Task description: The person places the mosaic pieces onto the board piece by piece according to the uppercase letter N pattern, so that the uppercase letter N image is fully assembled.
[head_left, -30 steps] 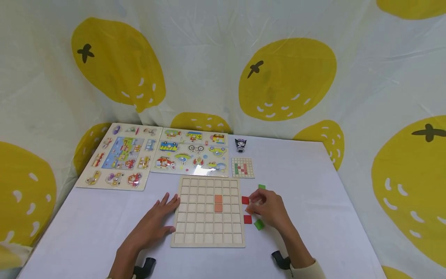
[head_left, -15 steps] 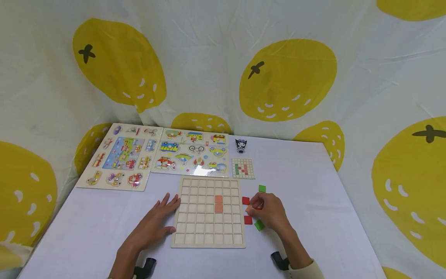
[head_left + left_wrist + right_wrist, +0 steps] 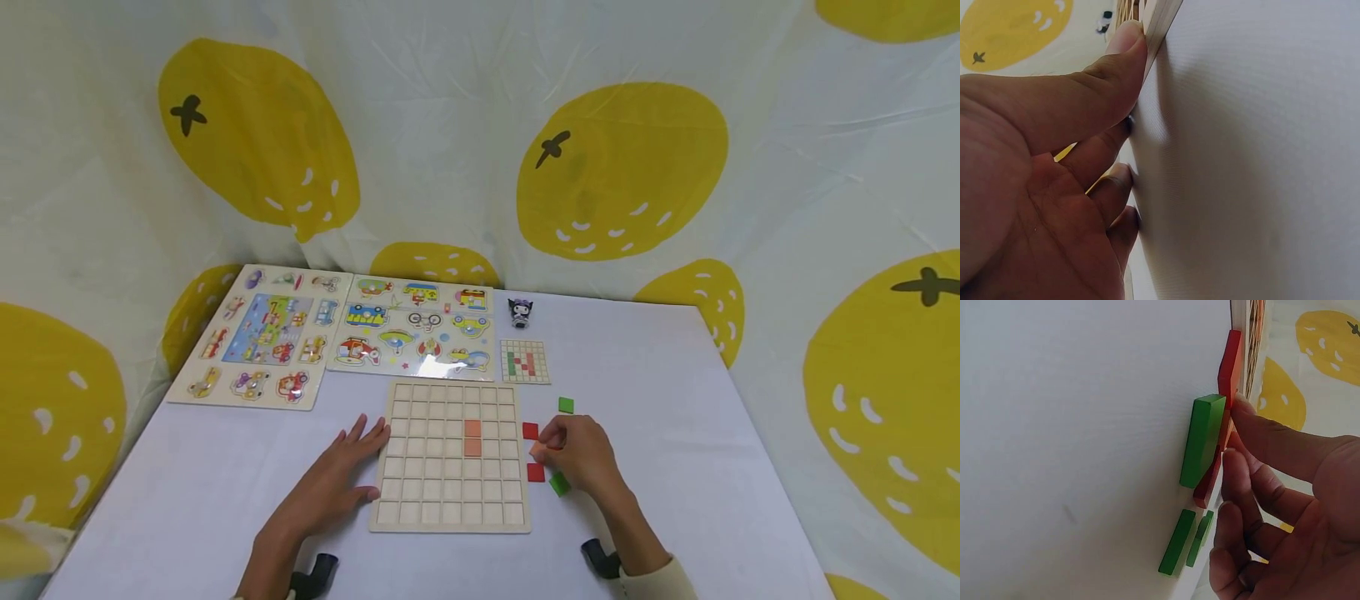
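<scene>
A: Grid board (image 3: 450, 457) is seen lying flat on the white table (image 3: 675, 400), with two orange tiles (image 3: 472, 437) seated one above the other in its cells, right of centre. How is the left hand placed?

B: The left hand (image 3: 330, 483) is laid flat against the board's left edge, fingers (image 3: 1110, 181) straight and a little spread; the thumb tip is pressed to the board's side in the left wrist view. Nothing is held by it.

A: And the right hand?

B: The right hand (image 3: 581, 457) is set just beside the board's right edge, fingers (image 3: 1247, 487) curled, and a red tile (image 3: 553, 447) is pinched between thumb and fingertips, low at the table among the loose tiles.

A: Which loose tiles are shown about it?

B: Two more red tiles (image 3: 530, 431) are seen close to the board's right edge, one green tile (image 3: 558, 483) under the hand's near side, and another green tile (image 3: 566, 405) farther back. A small pattern card (image 3: 525, 361), a figurine (image 3: 520, 312) and two picture puzzles (image 3: 330, 333) are placed behind the board.
</scene>
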Action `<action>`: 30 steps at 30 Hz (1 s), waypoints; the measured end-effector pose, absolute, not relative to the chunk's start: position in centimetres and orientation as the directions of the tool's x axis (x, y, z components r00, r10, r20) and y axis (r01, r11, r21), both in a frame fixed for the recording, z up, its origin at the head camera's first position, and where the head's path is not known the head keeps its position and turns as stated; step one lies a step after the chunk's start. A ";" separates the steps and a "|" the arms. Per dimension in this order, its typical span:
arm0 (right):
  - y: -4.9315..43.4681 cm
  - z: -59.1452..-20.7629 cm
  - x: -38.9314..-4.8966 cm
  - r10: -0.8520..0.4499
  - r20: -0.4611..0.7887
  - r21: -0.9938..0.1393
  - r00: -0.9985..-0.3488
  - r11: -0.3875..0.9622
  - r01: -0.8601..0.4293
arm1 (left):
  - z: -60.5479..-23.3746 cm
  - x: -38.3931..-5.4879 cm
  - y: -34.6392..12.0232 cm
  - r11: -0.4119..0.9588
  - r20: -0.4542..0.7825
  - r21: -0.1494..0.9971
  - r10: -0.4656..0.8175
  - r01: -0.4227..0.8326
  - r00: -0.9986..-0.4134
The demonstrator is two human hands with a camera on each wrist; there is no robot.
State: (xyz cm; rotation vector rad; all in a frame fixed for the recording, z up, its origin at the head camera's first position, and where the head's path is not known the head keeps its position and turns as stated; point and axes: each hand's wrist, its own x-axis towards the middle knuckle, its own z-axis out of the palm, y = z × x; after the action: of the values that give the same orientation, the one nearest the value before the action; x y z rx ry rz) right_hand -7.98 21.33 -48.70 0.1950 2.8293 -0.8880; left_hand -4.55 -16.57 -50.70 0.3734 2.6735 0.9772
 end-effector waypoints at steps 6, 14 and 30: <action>21.1 -48.3 -7.9 0.075 -0.204 -0.532 -0.976 0.829 0.175 | -50.8 -4.6 -16.6 0.742 -0.153 0.652 0.332 0.158 -0.931; 20.9 -48.0 -7.7 0.048 -0.201 -0.538 -0.978 0.829 0.151 | -50.7 -4.6 -16.6 0.748 -0.158 0.645 0.330 0.156 -0.931; 20.6 -48.1 -7.4 0.062 -0.168 -0.549 -0.984 0.823 0.146 | -50.6 -4.6 -16.6 0.746 -0.163 0.648 0.331 0.152 -0.929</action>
State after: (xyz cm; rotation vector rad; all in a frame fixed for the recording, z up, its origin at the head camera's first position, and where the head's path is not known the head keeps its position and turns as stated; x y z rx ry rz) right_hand -7.38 20.57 -48.08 0.1640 2.8621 -0.8800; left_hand -4.57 -16.59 -50.62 0.3787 2.6781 0.9603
